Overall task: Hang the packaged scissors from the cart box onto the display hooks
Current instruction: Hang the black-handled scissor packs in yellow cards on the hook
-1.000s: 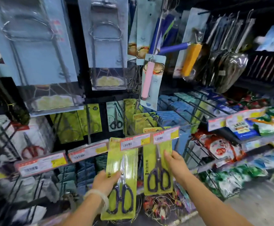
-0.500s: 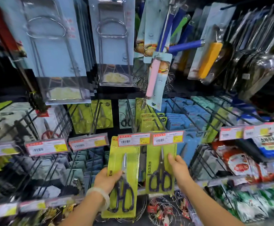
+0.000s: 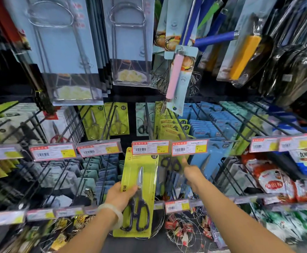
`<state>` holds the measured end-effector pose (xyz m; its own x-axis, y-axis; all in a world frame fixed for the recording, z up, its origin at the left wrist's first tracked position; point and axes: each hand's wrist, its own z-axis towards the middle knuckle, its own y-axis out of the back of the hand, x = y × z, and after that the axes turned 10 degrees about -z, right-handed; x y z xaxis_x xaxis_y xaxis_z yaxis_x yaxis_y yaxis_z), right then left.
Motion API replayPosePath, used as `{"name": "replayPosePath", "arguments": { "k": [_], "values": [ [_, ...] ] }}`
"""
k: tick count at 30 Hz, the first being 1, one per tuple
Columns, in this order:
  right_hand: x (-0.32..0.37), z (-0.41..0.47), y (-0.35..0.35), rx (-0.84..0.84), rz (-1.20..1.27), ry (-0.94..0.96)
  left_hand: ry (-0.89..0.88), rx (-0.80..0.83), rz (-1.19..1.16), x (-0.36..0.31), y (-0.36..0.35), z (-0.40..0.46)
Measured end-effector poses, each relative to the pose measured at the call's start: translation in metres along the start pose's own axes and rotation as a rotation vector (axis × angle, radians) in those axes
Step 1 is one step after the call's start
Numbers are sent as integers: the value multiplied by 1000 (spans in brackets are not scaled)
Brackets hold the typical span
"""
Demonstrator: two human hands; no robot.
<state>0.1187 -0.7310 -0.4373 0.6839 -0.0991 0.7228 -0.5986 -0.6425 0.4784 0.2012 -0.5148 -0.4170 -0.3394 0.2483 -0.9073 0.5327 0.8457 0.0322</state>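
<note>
My left hand (image 3: 119,196) grips a green scissors pack (image 3: 145,172) by its left edge, thumb across the front; dark-handled scissors show under the blister. The pack's top reaches up behind a price tag (image 3: 150,147). My right hand (image 3: 192,173) holds a second green scissors pack (image 3: 170,163), blurred, tipped back under the neighbouring price tag (image 3: 189,147) on a black display hook (image 3: 181,129). Several matching green packs (image 3: 172,127) hang further back on that hook. The cart box is out of view.
Black wire hooks with red-and-yellow price tags run left and right, carrying blue packs (image 3: 203,125) and other scissors (image 3: 94,121). Blue-carded utensils (image 3: 130,42) hang above, close to my head. Wire rings (image 3: 182,230) and snack bags (image 3: 273,181) sit below and right.
My right hand has pushed its pack up and back under the price tag; the scissors handles now sit much higher. The left hand's pack rose slightly. The view tilted downward.
</note>
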Motion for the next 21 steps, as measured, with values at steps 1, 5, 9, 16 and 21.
{"name": "replayPosePath", "arguments": {
  "k": [1,5,9,16,21],
  "values": [
    [-5,-4,0,42,11,-2,2,0,4,2,-2,1],
    [-25,-31,-9,420,8,136,16,28,32,15,-17,10],
    [-39,-40,-18,253,19,276,4,77,31,23,-42,14],
    [-48,-43,11,72,60,442,-131,99,54,21,-78,14],
    [-28,-44,29,-21,181,499,-171,67,121,3,-96,24]
  ]
}}
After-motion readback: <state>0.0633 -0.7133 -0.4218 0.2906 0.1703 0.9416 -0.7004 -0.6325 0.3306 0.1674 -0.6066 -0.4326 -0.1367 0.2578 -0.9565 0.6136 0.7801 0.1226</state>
